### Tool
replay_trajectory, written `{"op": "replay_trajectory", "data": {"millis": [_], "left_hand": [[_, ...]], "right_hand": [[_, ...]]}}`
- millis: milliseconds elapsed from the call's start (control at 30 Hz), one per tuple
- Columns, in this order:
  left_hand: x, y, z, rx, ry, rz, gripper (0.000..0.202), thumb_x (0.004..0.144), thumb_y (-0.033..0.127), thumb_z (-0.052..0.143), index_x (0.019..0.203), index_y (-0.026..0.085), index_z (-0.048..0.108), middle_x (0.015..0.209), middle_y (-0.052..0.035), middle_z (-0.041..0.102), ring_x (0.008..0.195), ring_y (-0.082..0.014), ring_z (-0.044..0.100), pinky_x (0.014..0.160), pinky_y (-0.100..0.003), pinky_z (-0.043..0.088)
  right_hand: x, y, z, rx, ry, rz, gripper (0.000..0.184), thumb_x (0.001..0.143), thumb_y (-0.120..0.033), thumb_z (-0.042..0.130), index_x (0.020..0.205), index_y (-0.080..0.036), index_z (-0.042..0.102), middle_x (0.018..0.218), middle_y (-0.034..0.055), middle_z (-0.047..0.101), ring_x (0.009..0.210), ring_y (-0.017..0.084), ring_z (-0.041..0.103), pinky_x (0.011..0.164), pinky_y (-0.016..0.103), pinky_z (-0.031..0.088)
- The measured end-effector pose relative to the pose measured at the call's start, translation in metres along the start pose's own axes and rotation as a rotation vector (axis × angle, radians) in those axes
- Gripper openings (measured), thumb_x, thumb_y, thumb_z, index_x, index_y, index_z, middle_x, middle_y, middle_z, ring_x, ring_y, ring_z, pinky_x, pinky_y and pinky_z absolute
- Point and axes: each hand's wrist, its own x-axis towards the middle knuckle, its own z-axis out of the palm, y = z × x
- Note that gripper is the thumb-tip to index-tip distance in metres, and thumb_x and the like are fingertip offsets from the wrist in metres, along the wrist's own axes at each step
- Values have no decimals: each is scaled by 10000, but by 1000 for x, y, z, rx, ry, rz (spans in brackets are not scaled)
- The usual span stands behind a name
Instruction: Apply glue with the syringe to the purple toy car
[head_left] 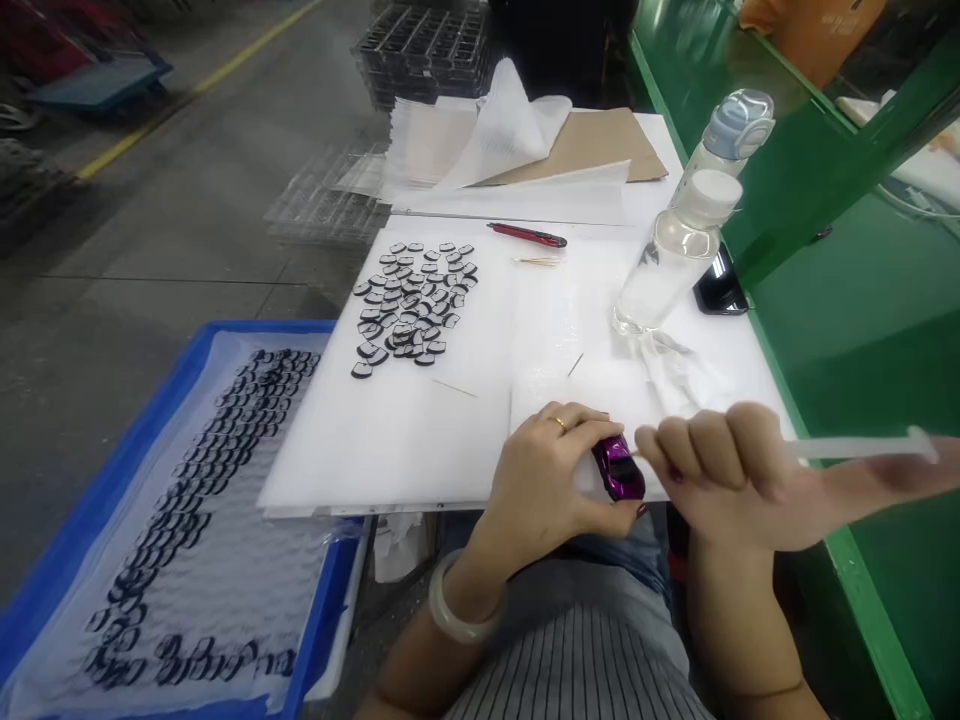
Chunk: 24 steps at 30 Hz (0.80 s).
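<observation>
Purple toy car point(619, 470) sits at the near edge of the tabletop point(390, 450), right of the middle, and the left hand point(551, 475) has it pinched, fingers curved over the far end, thumb bracing the near end. Over on the right, the right hand point(724, 455) is curled tight around a pale syringe point(862, 446), thumb stretched out along it to the right, the fingers closing right beside the car; whether the tip touches the car, I cannot tell.

Out to the left of the tabletop, a loose spread of small dark-edged pieces point(412, 305) lies scattered, and a thin stick point(454, 387) rests just on their near side. Farther up, a red cutter point(527, 235) lies with some toothpicks point(536, 261) just below it, and a dark needle-like piece point(575, 364) lies nearer the car. On the right, a clear bottle point(664, 265) stands in front of a blue-lidded bottle point(739, 125), with a dark phone point(721, 285) close by. Far side: white foam sheets point(517, 140) over brown cardboard point(607, 145). Down on the near left, a blue tray point(97, 505) carries rows of similar dark pieces.
</observation>
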Motion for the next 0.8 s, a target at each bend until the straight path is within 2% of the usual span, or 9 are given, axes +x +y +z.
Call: {"op": "replay_trajectory", "data": {"millis": [67,167,333,633,800], "left_hand": [[0,-1,0,-7,12,-9,496,608,307,828,1066,158,706,1042,-53,712,986,-252,640,857,-438,549],[0,-2,0,-6,22,-8,487,599,301,824,1054,174,706,1031,-47,717,976,-253,646,855,-441,552],[0,-2,0,-6,25,-7,506,582,280,831,1060,160,712,1028,-42,719,966,-242,651,856,-426,552],[0,-2,1,4,33,0,507,581,285,829,1059,166,713,1039,-45,721,977,-251,653,869,-439,552],[-1,-3,1,4,33,5,499,587,291,826,1058,167,713,1037,-49,722,979,-256,653,868,-441,550]], "right_hand": [[-6,2,-2,152,-27,57,680,835,-839,373,568,-222,275,438,-50,162,424,123,162,480,337,229],[-11,9,-8,234,40,121,665,819,-812,374,553,-216,249,430,-41,148,432,129,138,480,336,212],[-10,11,-9,227,69,116,645,825,-782,346,544,-211,242,422,-44,117,411,119,116,453,335,204],[-10,14,-8,258,24,94,650,852,-791,349,569,-213,263,433,-52,136,428,113,138,475,331,205],[-10,10,-5,240,55,135,633,815,-762,402,545,-207,263,431,-52,129,433,106,146,473,322,209]]}}
